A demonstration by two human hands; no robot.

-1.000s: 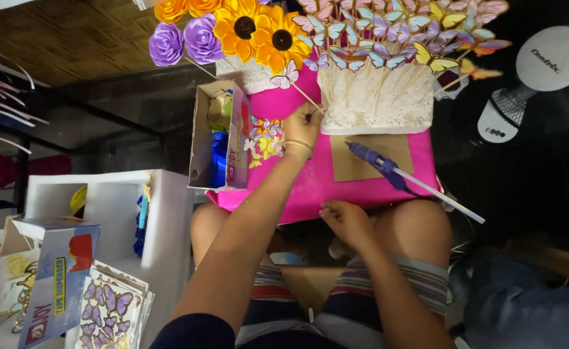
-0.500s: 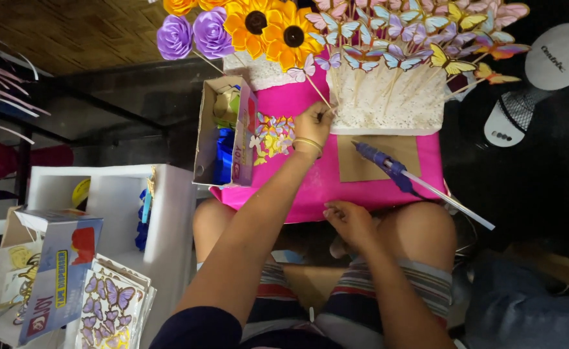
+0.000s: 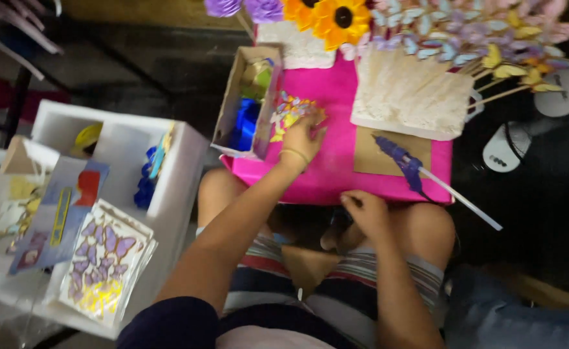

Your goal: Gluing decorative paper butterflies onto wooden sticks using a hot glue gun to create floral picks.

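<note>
My left hand (image 3: 302, 137) reaches over a pink board (image 3: 336, 161) on my lap, its fingers resting on a pile of small coloured paper butterflies (image 3: 289, 110). Whether it grips one is hidden by blur. My right hand (image 3: 364, 210) lies curled at the near edge of the pink board, nothing visible in it. A blue glue gun (image 3: 402, 160) with a white stick lies on a brown card on the board's right side.
A cardboard box (image 3: 233, 103) of blue and yellow items stands at the board's left. Paper sunflowers (image 3: 333, 16), purple flowers and butterfly sticks in a white lace holder (image 3: 408, 97) are behind. White shelf (image 3: 168, 174) and butterfly sheets (image 3: 107, 258) at left.
My left hand has dropped from the flower sticks down and left onto the butterfly pile. The camera has shifted, so the board sits further right. The right hand stays at the board's edge.
</note>
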